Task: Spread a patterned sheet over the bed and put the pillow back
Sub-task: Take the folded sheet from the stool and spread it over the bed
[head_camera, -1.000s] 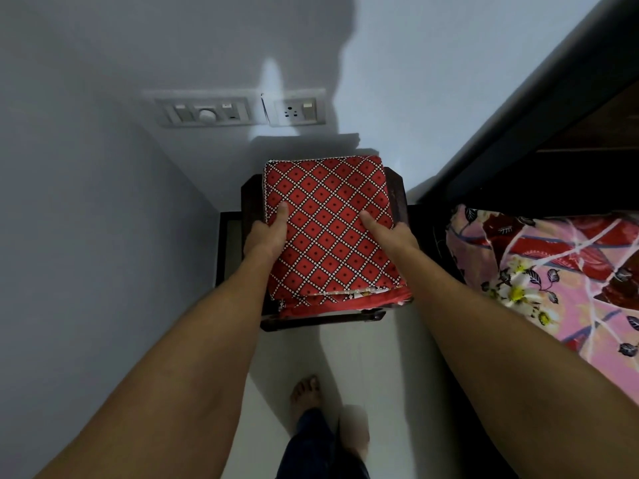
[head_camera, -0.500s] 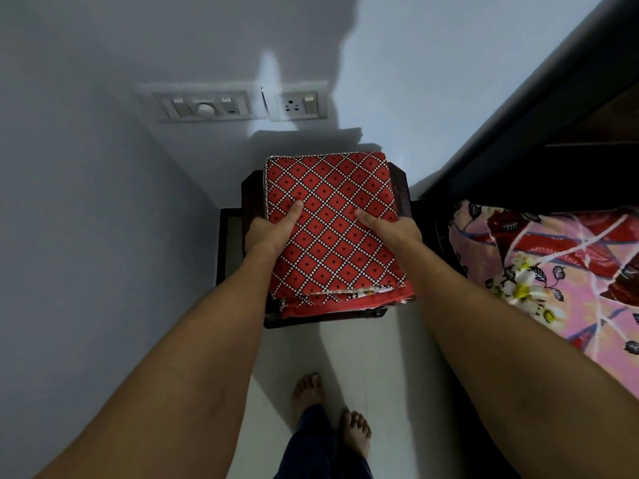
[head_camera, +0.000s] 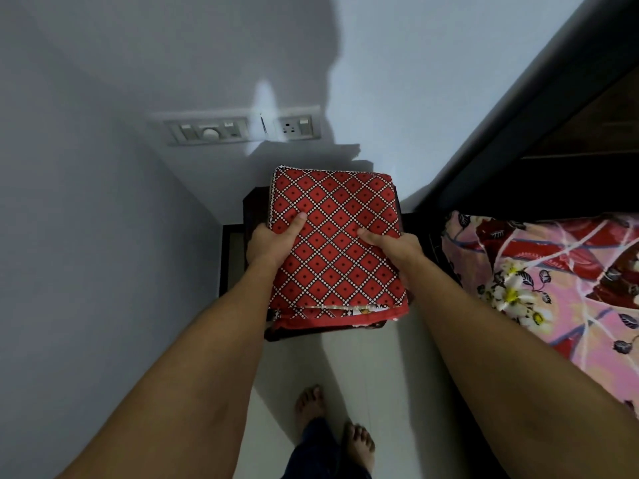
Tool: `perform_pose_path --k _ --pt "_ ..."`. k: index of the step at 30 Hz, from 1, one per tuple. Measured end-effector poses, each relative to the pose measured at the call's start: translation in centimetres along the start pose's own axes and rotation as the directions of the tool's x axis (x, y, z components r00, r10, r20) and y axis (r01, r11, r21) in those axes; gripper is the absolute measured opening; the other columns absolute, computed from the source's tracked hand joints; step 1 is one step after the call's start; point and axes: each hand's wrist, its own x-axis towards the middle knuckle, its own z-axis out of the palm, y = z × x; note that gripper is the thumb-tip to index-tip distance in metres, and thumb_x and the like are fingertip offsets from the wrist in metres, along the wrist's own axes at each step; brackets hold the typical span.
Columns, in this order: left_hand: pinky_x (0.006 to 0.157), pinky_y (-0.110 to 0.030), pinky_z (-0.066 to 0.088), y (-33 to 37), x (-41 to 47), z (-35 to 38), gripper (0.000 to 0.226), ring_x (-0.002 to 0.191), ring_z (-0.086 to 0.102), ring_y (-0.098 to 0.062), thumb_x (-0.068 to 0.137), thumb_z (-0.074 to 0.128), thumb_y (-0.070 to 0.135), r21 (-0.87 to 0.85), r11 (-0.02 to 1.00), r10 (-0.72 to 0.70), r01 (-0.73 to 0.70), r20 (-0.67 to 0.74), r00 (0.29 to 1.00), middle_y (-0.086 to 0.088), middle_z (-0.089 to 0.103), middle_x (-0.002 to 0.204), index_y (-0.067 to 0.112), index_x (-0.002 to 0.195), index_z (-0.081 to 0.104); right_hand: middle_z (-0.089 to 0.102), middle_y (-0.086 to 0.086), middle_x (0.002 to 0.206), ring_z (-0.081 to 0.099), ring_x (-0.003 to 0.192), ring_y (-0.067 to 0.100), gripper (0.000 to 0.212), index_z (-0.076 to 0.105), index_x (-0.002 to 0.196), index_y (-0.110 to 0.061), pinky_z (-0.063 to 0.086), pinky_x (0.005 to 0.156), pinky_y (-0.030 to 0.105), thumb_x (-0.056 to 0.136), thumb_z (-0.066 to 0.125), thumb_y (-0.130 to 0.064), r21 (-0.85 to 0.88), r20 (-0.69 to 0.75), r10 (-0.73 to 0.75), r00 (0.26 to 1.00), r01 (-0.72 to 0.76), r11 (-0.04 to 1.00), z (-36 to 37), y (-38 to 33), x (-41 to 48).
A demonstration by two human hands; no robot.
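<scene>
Above a dark stool (head_camera: 256, 209), folded red diamond-print sheet (head_camera: 335, 236), both hands gripping

Both thumbs have crept further in across the top of the folded red sheet (head_camera: 332, 202), the left hand (head_camera: 269, 243) and right hand (head_camera: 397, 250) tightening on its sides. Lower centre, the stepping right foot (head_camera: 359, 440) has settled beside the left foot (head_camera: 310, 402).
</scene>
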Motion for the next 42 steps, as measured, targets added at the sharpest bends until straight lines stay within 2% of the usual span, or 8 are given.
perform_pose_path --k 5,9,14,19,29,33,39,42 --pt "0.094 -0.044 0.056 4.2 -2.3 0.1 0.114 0.097 0.068 -0.022 0.038 0.067 0.097 0.017 0.998 0.061 -0.062 0.018 0.998 0.002 0.070 0.112 0.023 0.123 0.062 0.074 0.004 0.102 0.073 0.089 0.026 0.059 0.064 0.102 -0.020 0.059 0.082 0.043 0.057 0.097 -0.040 0.037 -0.029 -0.069 0.997 0.071 0.997 -2.3 -2.9 -3.1" --pt "0.092 -0.042 0.057 8.4 -5.8 0.5 0.104 0.092 0.069 -0.021 0.044 0.068 0.094 0.036 0.989 0.144 -0.145 0.045 0.989 0.002 0.071 0.107 0.022 0.118 0.064 0.074 0.004 0.100 0.073 0.089 0.027 0.065 0.064 0.109 -0.016 0.060 0.085 0.046 0.058 0.097 -0.040 0.069 -0.063 -0.119 0.991 0.123 0.990 -5.1 -5.7 -6.9" --pt "0.090 -0.042 0.057 14.5 -12.0 1.4 0.073 0.091 0.070 -0.022 0.056 0.068 0.089 0.050 0.960 0.270 -0.277 0.107 0.957 0.002 0.073 0.104 0.031 0.100 0.064 0.074 0.005 0.100 0.073 0.089 0.027 0.059 0.062 0.105 -0.017 0.059 0.084 0.046 0.061 0.096 -0.037 0.122 -0.106 -0.192 0.976 0.205 0.971 -9.8 -9.2 -13.5" --pt "0.096 -0.047 0.055 20.5 -18.6 3.4 0.103 0.100 0.068 -0.026 0.047 0.064 0.096 0.038 0.919 0.382 -0.391 0.145 0.913 -0.001 0.072 0.112 0.023 0.118 0.066 0.076 0.005 0.103 0.074 0.093 0.028 0.077 0.066 0.114 -0.016 0.059 0.089 0.051 0.050 0.100 -0.042 0.172 -0.177 -0.262 0.949 0.292 0.941 -15.9 -11.8 -20.4" --pt "0.095 -0.047 0.055 28.8 -34.6 12.5 0.105 0.097 0.069 -0.027 0.042 0.061 0.099 0.016 0.806 0.540 -0.591 0.389 0.746 -0.002 0.073 0.107 0.021 0.112 0.068 0.074 0.007 0.107 0.072 0.094 0.029 0.076 0.064 0.114 -0.012 0.058 0.089 0.049 0.053 0.100 -0.038 0.271 -0.452 -0.334 0.827 0.484 0.832 -30.9 -10.9 -34.6" --pt "0.096 -0.045 0.053 29.0 -42.3 16.7 0.090 0.096 0.068 -0.026 0.052 0.063 0.095 0.012 0.767 0.557 -0.642 0.485 0.674 0.000 0.072 0.102 0.022 0.105 0.069 0.071 0.008 0.107 0.070 0.096 0.029 0.068 0.059 0.112 -0.012 0.057 0.085 0.045 0.061 0.097 -0.034 0.283 -0.539 -0.325 0.777 0.531 0.799 -37.0 -8.0 -40.5" --pt "0.096 -0.045 0.054 28.7 -52.2 22.5 0.104 0.094 0.069 -0.025 0.041 0.065 0.097 -0.054 0.742 0.555 -0.668 0.608 0.567 -0.001 0.073 0.105 0.023 0.113 0.069 0.070 0.009 0.110 0.069 0.099 0.032 0.086 0.055 0.123 -0.012 0.055 0.093 0.054 0.054 0.099 -0.039 0.274 -0.639 -0.286 0.714 0.559 0.782 -44.7 -3.6 -48.4" --pt "0.095 -0.045 0.055 28.5 -57.3 25.4 0.099 0.094 0.070 -0.025 0.039 0.065 0.097 -0.075 0.718 0.552 -0.692 0.667 0.501 -0.001 0.073 0.102 0.025 0.106 0.069 0.070 0.007 0.104 0.070 0.091 0.028 0.072 0.056 0.111 -0.014 0.058 0.084 0.047 0.057 0.098 -0.037 0.283 -0.708 -0.244 0.662 0.584 0.761 -48.1 -1.2 -52.1"
